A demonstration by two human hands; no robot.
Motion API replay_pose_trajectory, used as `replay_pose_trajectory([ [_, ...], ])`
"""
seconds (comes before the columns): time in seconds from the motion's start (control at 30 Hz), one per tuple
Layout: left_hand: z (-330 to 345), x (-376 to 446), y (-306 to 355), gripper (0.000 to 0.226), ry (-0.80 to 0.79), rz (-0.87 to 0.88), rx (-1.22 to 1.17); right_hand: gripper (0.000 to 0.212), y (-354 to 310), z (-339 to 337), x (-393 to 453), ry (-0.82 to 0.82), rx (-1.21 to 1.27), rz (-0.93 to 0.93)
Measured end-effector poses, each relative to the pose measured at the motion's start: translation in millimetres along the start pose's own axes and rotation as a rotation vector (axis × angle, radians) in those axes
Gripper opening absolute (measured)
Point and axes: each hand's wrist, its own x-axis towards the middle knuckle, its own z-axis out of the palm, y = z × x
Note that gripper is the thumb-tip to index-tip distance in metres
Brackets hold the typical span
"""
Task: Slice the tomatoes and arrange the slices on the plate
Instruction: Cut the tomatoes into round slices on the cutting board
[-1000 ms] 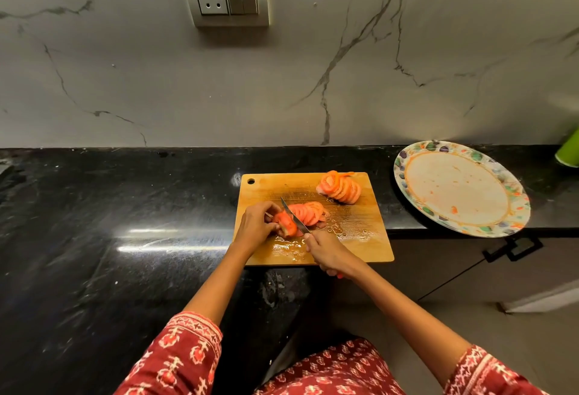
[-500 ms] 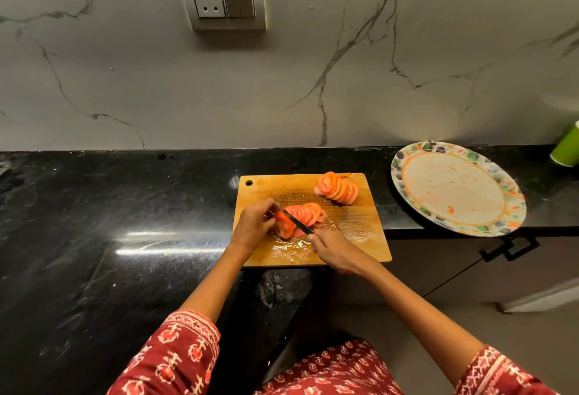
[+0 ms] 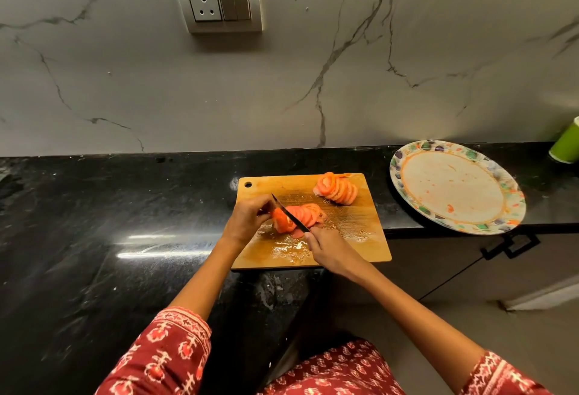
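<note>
Wooden board (image 3: 360, 238) lying at worktop's front edge. Left hand (image 3: 247, 220) gripping tomato end (image 3: 281, 222) mid-board; right hand (image 3: 333, 252) gripping knife (image 3: 289, 213), blade cutting into it. Second sliced tomato (image 3: 336, 189) sitting near board's back right corner. Plate (image 3: 407, 159) resting at worktop's right end.

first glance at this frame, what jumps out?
The bright orange tomato mid-cut on the wooden cutting board at centre: the left hand steadies it while the right hand holds the knife across it. A fanned row of finished slices lies at the board's far right corner. To the right, the floral-rimmed plate holds no slices, just small orange bits.
</note>
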Motion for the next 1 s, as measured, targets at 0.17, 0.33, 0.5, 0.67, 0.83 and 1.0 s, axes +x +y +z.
replay_pose_trajectory([
  [0.17,-2.5,4.4,1.1,0.014,-0.057,0.024,0.058,0.025,-0.4,6.3,1.3,-0.060,-0.034,0.035],
  [0.33,-4.6,4.9,1.7,0.013,-0.136,0.097,0.118,0.024,-9.0,8.4,8.5,-0.064,-0.057,0.029],
  [0.5,-10.7,-4.6,-5.9,0.011,-0.135,0.072,0.139,0.028,-5.5,25.6,10.3,-0.014,-0.075,0.016],
  [0.67,-11.8,-13.1,-5.1,0.011,-0.139,0.089,0.127,0.032,-7.6,34.2,0.4,-0.020,-0.123,0.041],
  [0.83,-12.6,-13.0,-7.4,0.009,-0.140,0.079,0.133,0.033,-20.2,34.7,15.5,0.039,-0.233,0.005],
  [1.0,-13.1,-11.0,-10.9,0.008,-0.144,0.061,0.158,0.034,-1.1,35.4,0.0,0.018,-0.331,0.026],
])
